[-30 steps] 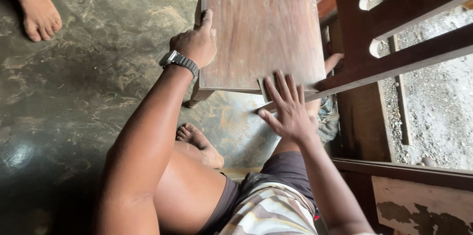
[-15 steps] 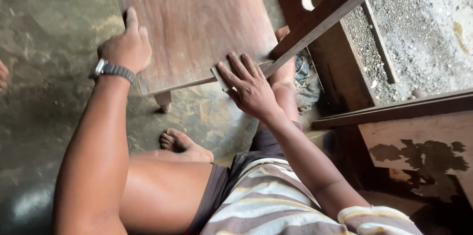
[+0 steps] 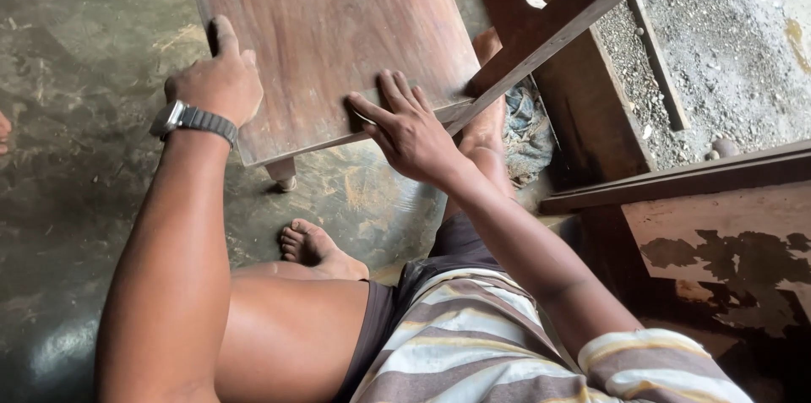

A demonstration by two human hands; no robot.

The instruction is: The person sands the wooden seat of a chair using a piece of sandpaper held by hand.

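Hands first: my left hand (image 3: 215, 82) grips the left edge of the wooden board (image 3: 329, 31), thumb up on top and fingers curled around the side. My right hand (image 3: 410, 128) lies flat on the near part of the board, fingers spread wide, holding nothing. I wear a wristwatch (image 3: 193, 119) on the left wrist.

I see the board just in front of my knees, tilted a bit, with a small wooden foot (image 3: 281, 171) showing under its near edge.

What could go wrong? I think the board could tip or slide, because only one little foot shows under it and I press near the edge. My fingers could get pinched too, since a dark wooden rail (image 3: 557, 31) crosses the board's right corner, just beside my right fingertips. My bare foot (image 3: 317, 249) sits below the near edge, so a slip could land on my toes.

I sit on a concrete floor (image 3: 76, 200), dark, stained and dusted with pale sawdust. To the right stand more dark wooden frames (image 3: 676, 179), and beyond them lies grey gravel ground (image 3: 735, 40).
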